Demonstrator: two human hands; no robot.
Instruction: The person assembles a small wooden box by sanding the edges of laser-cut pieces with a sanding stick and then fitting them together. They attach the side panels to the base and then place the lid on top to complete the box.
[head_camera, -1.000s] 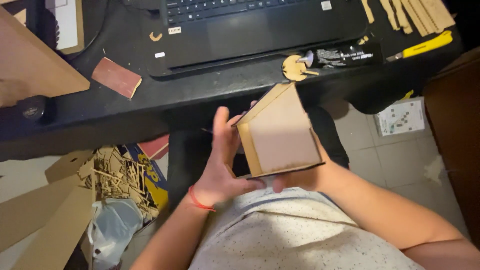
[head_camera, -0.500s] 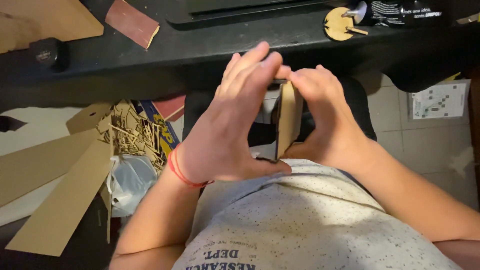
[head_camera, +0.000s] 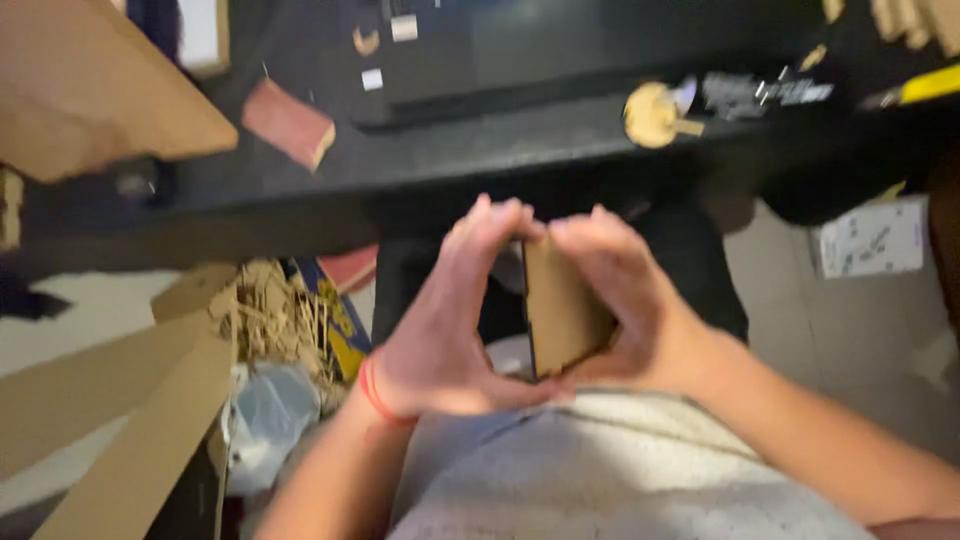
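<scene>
1. Both hands are meeting in front of the chest, just below the edge of the black desk (head_camera: 450, 170).
2. The left hand (head_camera: 455, 310) is pressing in from its side, fingers up and curled, fingertips touching those of the right hand at the top.
3. The right hand (head_camera: 625, 300) is cupping the other side, fingers wrapping round the back of the box.
4. The cardboard box (head_camera: 560, 305) is sitting clamped between the two palms, upright, its tan face showing toward the camera, over the lap.
5. A red band (head_camera: 372, 392) is circling the left wrist.
6. On the desk, a reddish block (head_camera: 290, 122) is lying to the left, a round wooden disc (head_camera: 652, 113) to the right, and a yellow tool (head_camera: 925, 87) is poking in at the far right edge.
7. Big cardboard sheets (head_camera: 100, 90) are filling the upper left; more are leaning at the lower left beside a heap of scraps (head_camera: 280, 315) on the floor.
8. The view is blurring, so finer detail is hard to tell.
</scene>
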